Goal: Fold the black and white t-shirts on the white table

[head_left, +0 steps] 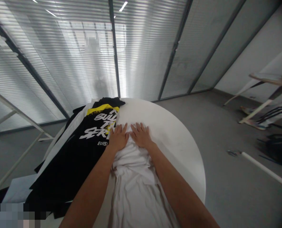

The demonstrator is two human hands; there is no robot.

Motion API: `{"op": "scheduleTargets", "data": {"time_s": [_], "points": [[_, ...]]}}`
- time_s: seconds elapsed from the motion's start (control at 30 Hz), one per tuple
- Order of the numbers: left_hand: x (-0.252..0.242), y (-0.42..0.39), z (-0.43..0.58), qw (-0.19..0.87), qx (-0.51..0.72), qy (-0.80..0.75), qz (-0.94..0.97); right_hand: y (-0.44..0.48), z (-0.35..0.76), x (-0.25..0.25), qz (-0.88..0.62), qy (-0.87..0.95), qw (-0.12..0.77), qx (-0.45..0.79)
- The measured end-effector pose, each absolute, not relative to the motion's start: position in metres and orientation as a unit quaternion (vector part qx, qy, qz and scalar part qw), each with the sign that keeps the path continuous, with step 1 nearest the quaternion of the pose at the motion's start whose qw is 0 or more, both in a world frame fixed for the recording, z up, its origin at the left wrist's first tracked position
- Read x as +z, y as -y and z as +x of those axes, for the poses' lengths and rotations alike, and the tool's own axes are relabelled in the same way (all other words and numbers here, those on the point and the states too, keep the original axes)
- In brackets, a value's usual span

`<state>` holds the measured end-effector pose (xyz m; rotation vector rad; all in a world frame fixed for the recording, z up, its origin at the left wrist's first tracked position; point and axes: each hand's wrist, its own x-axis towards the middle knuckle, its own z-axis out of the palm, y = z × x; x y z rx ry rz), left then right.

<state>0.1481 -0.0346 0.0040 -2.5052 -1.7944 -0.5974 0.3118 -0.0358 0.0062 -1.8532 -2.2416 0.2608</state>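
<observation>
Left hand [119, 138] and right hand [141, 136] lie spread, palms down, on rumpled white cloth [134, 171]; a black printed shirt [67, 164] lies beside it on the table [183, 142].

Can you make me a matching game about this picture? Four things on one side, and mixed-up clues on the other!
Things:
1. Black shirt
2. White cloth
3. Table
4. Blinds

Clues:
A. Wrinkled, with the left hand and right hand at its far end
B. Made of many thin slats
C. White with a smooth, curved edge
D. Has white letters and a yellow patch

Right pairs: 1-D, 2-A, 3-C, 4-B
</observation>
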Motion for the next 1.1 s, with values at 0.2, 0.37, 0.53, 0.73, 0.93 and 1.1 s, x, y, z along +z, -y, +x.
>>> {"op": "scheduleTargets", "data": {"time_s": [0.2,0.37,0.53,0.73,0.93,1.1], "points": [[-0.005,0.027,0.139,-0.014,-0.161,0.592,-0.790,0.034,0.321,-0.006,-0.668,0.734,0.109,0.055],[0.002,0.023,0.130,-0.009,-0.213,0.615,-0.759,0.030,0.332,-0.005,-0.730,0.667,0.147,0.041],[0.008,0.023,0.127,0.041,-0.182,0.659,-0.729,0.028,0.337,0.000,-0.748,0.645,0.153,0.044],[0.015,0.017,0.122,-0.032,-0.167,0.676,-0.717,0.021,0.345,0.010,-0.733,0.654,0.164,0.091],[0.020,0.012,0.113,-0.071,-0.200,0.661,-0.720,0.013,0.357,0.021,-0.712,0.663,0.179,0.145],[0.022,0.004,0.104,-0.106,-0.260,0.622,-0.731,0.012,0.365,0.030,-0.679,0.660,0.261,0.186]]}}
